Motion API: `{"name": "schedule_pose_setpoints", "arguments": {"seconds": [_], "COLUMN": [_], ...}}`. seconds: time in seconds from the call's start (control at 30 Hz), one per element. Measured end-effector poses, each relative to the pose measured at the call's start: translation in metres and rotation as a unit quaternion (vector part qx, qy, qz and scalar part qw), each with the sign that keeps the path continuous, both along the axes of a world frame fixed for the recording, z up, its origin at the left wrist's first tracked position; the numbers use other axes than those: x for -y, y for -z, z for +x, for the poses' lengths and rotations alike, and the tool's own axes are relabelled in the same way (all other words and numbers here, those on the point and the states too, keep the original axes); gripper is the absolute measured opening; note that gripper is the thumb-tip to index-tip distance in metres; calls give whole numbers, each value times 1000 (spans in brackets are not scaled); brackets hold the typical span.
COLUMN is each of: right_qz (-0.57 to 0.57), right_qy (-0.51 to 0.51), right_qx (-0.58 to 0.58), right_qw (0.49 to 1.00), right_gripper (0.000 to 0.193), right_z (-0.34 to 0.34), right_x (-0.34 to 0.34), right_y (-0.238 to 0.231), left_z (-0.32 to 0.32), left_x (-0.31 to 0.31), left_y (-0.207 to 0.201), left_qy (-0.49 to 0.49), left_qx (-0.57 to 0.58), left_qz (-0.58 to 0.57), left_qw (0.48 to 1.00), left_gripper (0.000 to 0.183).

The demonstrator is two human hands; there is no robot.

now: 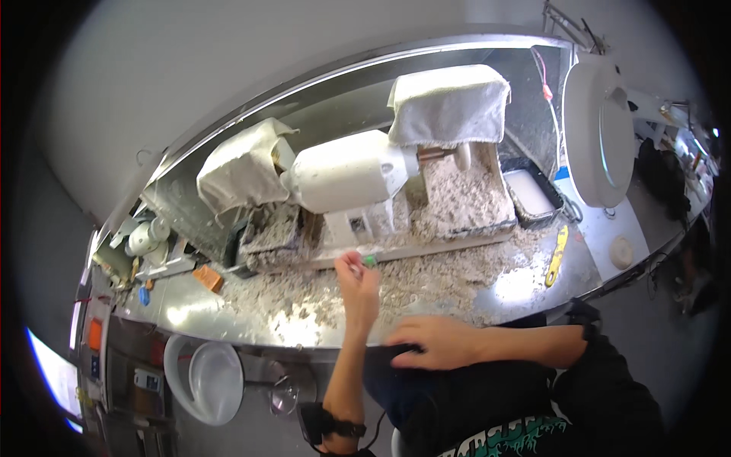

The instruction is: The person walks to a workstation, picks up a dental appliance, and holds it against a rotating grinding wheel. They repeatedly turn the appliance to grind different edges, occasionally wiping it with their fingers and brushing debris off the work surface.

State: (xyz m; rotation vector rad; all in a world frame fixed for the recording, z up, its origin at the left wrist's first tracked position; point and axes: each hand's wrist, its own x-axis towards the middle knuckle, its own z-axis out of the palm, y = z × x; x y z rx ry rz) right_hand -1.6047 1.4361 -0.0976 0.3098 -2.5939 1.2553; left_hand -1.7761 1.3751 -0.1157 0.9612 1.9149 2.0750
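My left hand reaches over the bench to the front of the polishing motor's base, its fingers curled together. A small green piece shows right beside the fingertips. Whether it is held or belongs to the machine, I cannot tell. Above stands the white polishing motor, with a spindle and a pale buffing wheel on its right side. My right hand lies low over my dark clothing, close to the bench's front edge, fingers stretched out and holding nothing visible.
White cloths drape over hoods at both motor ends. Damp grey grit fills the right tray and litters the bench. A black tub of milky liquid and a yellow-handled tool are at right; an orange-brown block lies left.
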Motion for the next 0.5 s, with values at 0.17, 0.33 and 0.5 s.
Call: {"name": "schedule_pose_setpoints", "arguments": {"seconds": [0.17, 0.33, 0.5], "right_qz": [14, 70, 310], "right_qy": [235, 451, 536], "right_qx": [22, 13, 35], "right_qw": [972, 890, 785], "right_gripper": [18, 18, 38], "right_z": [51, 75, 53], "right_x": [-111, -208, -311], "right_y": [0, -10, 47], "left_z": [35, 27, 13], "left_x": [-15, -56, -103], "left_y": [11, -14, -47], "left_qy": [198, 316, 290], "left_qx": [39, -23, -191], "left_qz": [-47, -76, -183], "left_qw": [978, 946, 920], "left_gripper": [22, 20, 15]}}
